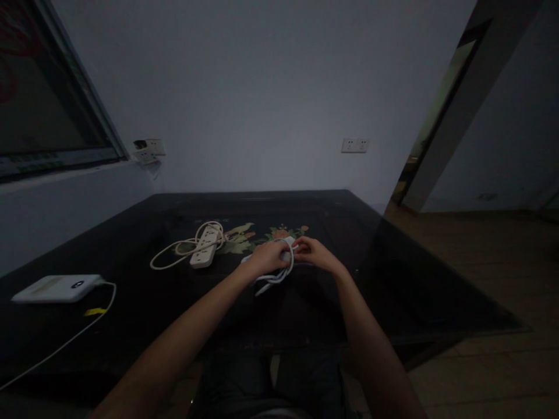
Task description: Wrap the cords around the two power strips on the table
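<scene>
A looped white cord (274,279) is gathered in front of me, with part of a white block (289,241) showing behind it; my hands hide most of the block, so I cannot tell its kind. My left hand (268,257) is closed around the cord loops from the left. On the right side, the fingertips of my right hand (312,254) pinch the cord near the block. To the left of both hands lies a white power strip (205,247), its own cord (168,265) looped loosely over and beside it.
The dark table (244,320) has a painted flower pattern (238,238). A white power bank (59,288) with a cable lies at the left, near a yellow scrap (95,312). Wall sockets (354,145) are set in the wall behind.
</scene>
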Available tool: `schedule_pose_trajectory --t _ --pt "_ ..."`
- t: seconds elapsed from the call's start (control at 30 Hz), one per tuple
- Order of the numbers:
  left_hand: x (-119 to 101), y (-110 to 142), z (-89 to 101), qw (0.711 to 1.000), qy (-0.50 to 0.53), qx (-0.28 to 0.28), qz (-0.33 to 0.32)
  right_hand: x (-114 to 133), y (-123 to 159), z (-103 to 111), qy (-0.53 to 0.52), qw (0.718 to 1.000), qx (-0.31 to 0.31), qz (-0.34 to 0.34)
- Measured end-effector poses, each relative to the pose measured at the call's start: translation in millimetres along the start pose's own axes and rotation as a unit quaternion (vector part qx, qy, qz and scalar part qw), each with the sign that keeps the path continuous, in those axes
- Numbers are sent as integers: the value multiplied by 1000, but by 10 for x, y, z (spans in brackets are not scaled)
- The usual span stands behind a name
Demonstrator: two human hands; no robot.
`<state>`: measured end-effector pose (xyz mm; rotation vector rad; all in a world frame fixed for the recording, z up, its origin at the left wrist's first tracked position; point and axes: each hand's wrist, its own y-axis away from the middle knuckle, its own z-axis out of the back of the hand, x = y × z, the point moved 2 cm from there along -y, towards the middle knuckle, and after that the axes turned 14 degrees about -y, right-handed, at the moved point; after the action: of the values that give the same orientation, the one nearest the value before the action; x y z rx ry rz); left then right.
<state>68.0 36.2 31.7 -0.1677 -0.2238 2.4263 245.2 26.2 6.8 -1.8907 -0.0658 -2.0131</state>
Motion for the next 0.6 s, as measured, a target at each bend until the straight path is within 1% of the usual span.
schedule_pose_trajectory --t 0.1,0.17,0.23,0.33,0.4,0.5,0.6 --pt "7 25 73 1000 7 -16 -6 69 -20 -3 69 993 -52 84" --pt "10 40 107 999 10 -30 -18 86 -32 -52 115 984 -53 125" --pt "13 56 123 999 0 -32 -29 76 -40 -120 153 976 -43 148" --pt "28 80 131 999 -7 -28 -38 36 -49 -195 210 967 -59 134" --pt "53 100 141 998 3 -41 -42 23 -47 -223 246 960 -76 113" --pt "116 134 171 997 20 -67 -38 43 -30 -252 289 949 -88 91" --pt "195 163 213 997 39 -62 -34 88 -6 -280 318 940 -100 71"
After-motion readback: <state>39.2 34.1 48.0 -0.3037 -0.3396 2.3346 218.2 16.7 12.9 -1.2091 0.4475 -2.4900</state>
